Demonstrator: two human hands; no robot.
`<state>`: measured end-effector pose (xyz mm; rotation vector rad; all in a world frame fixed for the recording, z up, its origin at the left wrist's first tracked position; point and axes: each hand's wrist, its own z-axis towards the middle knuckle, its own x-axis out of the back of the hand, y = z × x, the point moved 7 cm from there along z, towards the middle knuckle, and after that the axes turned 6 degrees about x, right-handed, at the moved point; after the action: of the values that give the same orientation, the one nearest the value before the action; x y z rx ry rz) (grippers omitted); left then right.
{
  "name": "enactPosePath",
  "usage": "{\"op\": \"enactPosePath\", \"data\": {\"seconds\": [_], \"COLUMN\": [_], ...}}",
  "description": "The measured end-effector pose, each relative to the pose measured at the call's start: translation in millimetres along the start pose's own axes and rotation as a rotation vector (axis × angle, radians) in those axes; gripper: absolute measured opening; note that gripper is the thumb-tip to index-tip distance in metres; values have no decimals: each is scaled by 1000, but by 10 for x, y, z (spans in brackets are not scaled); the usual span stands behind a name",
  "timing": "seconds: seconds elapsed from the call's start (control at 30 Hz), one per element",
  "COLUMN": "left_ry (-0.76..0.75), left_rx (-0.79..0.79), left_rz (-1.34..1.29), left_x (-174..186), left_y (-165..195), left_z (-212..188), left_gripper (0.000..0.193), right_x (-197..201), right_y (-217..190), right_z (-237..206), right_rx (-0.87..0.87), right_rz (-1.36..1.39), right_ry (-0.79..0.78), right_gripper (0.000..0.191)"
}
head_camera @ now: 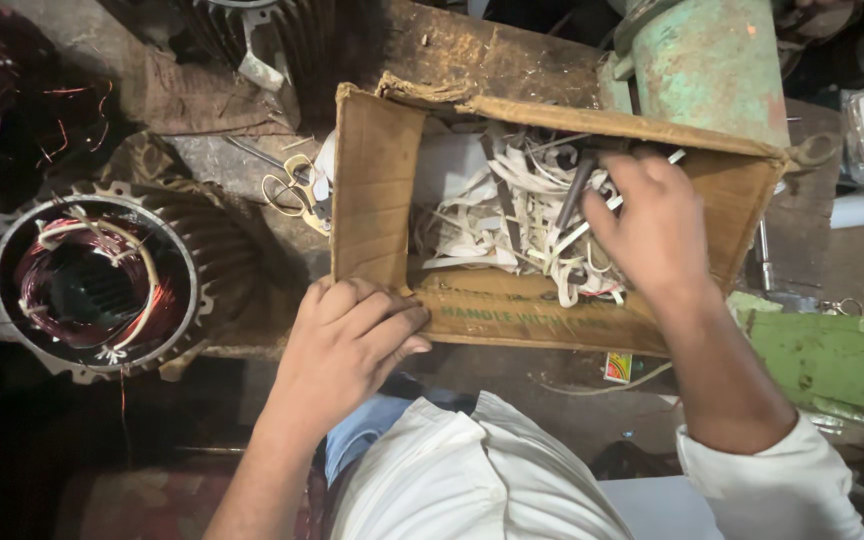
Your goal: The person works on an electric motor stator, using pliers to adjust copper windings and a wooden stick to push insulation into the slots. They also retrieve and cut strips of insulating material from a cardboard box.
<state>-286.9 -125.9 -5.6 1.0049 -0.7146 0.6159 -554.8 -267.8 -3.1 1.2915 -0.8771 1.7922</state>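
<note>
A cardboard box (512, 310) sits open on a cluttered workbench (452, 50), just in front of the person; its near wall faces the camera and its left flap (377, 200) stands up beside the opening. The left hand (347, 345) rests on the box's near left corner, palm down, fingers spread flat over the edge and lightly curled; it presses the cardboard and grips nothing else. The right hand (657, 225) reaches into the box from the right, fingers bent down among a heap of white paper strips (492, 220); the fingertips are buried in the strips, so I cannot tell whether they pinch anything. A dark metal rod (574, 190) lies tilted in the heap, just beside the right hand's fingers; whether they touch is unclear.

Left of the box, a pair of scissors (292, 185) lies on the bench, close to the flap; farther left stands a round motor stator (97, 285) with copper windings and white ties inside, well apart from both hands. Behind the box rises a green metal cylinder (712, 65); at the right, near the right forearm, lies a green block (832, 360). The person's white sleeves and shirt fill the lower edge of the view.
</note>
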Motion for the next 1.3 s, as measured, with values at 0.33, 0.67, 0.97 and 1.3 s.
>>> {"op": "enactPosePath", "data": {"seconds": [0.33, 0.67, 0.97, 1.3], "left_ry": [5, 27, 35, 16], "left_rx": [3, -23, -21, -31], "left_rz": [-30, -42, -40, -47], "left_x": [12, 38, 43, 59], "left_y": [-19, -18, -54, -17], "left_z": [-2, 3, -27, 68], "left_gripper": [27, 25, 24, 23], "right_x": [654, -1096, -1054, -281], "right_y": [-1107, -1440, -1213, -3], "right_z": [-95, 197, 242, 166], "right_rx": [301, 752, 722, -353], "right_rz": [-25, -18, -47, 1023], "right_ry": [73, -374, -288, -230], "right_gripper": [39, 10, 15, 20]}}
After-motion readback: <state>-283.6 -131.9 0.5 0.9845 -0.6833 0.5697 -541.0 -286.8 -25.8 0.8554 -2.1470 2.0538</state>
